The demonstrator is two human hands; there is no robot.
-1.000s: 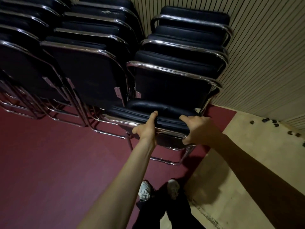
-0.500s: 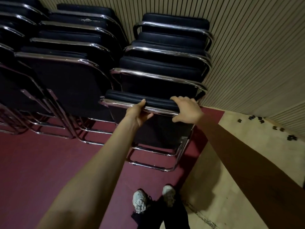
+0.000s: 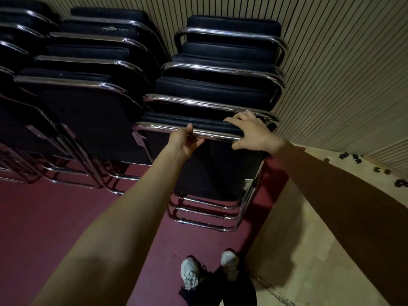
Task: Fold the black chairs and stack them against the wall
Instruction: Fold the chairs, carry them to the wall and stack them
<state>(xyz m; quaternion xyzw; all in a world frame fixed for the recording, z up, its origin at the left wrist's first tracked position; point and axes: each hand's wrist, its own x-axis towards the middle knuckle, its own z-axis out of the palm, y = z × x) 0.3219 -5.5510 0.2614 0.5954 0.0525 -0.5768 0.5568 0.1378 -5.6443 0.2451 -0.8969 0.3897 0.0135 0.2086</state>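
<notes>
A folded black chair [image 3: 216, 171] with a chrome frame stands upright at the front of the right-hand row, pressed against the folded chairs behind it [image 3: 220, 89]. My left hand [image 3: 183, 141] grips its chrome top rail left of centre, thumb under the rail. My right hand [image 3: 254, 132] holds the top edge near the right corner, fingers curled over the padded backrest. The row leans toward the ribbed wall [image 3: 331, 74].
More folded black chairs [image 3: 84, 102] fill a second row to the left, and part of a third shows at the far left. Dark red floor [image 3: 55, 217] lies below, a beige floor section [image 3: 309, 250] at the right with small black bits [image 3: 375, 168]. My shoes [image 3: 209, 270] are behind the chair.
The front chair has gone from tilted and partly open to upright and flat against the row. Both hands rose with its top rail and moved toward the wall.
</notes>
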